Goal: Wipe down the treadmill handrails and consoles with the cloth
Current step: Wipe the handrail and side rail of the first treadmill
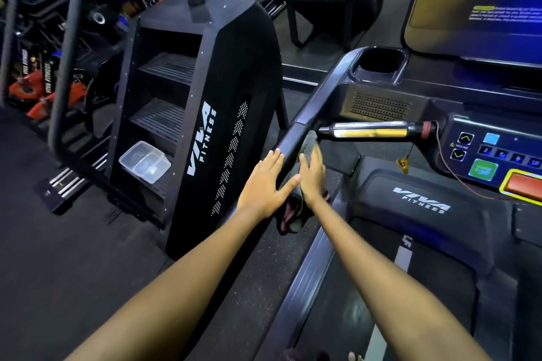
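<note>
The treadmill's black left handrail (318, 102) slopes down from the console toward me. A dark grey cloth (308, 142) with a pinkish underside is draped over the rail's lower end and hangs down below my hands. My right hand (312, 177) presses the cloth flat against the inner side of the rail, fingers straight. My left hand (264, 184) lies flat on the outer side of the rail, thumb reaching over onto the cloth. The console (498, 152) with coloured buttons sits to the right, under a lit screen (481, 0).
A silver and yellow pulse grip (372, 129) juts left from the console, just beyond the cloth. A cup holder (381, 61) sits at the console's corner. A black stair-climber machine (205, 114) stands close on the left, a clear plastic box (145, 161) on its lowest step.
</note>
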Motion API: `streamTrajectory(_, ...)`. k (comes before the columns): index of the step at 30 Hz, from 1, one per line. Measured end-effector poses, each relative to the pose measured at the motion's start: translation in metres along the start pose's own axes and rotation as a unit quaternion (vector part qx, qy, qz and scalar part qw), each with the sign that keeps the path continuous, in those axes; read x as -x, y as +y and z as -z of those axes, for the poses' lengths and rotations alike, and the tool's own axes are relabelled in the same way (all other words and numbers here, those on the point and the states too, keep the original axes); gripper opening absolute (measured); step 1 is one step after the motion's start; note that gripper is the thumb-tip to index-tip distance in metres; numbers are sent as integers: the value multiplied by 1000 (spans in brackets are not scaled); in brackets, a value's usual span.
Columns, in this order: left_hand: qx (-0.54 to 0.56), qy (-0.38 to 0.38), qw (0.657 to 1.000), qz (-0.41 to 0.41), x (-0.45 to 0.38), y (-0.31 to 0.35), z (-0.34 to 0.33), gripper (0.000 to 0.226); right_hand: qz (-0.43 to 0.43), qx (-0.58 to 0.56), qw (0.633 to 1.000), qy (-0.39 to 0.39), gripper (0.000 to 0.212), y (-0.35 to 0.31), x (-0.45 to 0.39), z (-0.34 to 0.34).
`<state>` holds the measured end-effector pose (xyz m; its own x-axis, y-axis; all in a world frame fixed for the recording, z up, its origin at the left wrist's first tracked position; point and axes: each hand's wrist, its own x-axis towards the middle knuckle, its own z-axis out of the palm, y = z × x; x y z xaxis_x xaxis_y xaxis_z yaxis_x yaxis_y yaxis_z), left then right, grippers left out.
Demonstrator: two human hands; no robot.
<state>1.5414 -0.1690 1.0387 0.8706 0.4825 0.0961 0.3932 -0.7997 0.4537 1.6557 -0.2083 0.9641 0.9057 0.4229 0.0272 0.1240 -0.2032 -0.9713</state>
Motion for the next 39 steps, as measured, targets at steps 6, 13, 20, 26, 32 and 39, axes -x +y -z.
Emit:
streamTrajectory(6,1,-3,1000,2,0,-2,-1,71,56,5,998,0,54,8,38,-10)
streamTrajectory(13,2,-4,1000,2,0,-1,-1,70,1,-7,1000,-8,51,-6,1,2)
streamTrajectory(20,10,-11,1000,4,-2,-3,-1,92,97,24,995,-2,52,-3,29,-2)
streamTrajectory(26,5,2,1000,-6,-1,-2,-1,70,20,-7,1000,-11,52,-6,-8,4)
streamTrajectory(32,-5,-8,1000,0,-2,-4,-3,94,35,-38,998,-19,52,15,31,-10)
streamTrajectory(39,-12,-5,1000,-3,-1,-3,-2,72,-27,-57,998,-21,50,11,-5,-3)
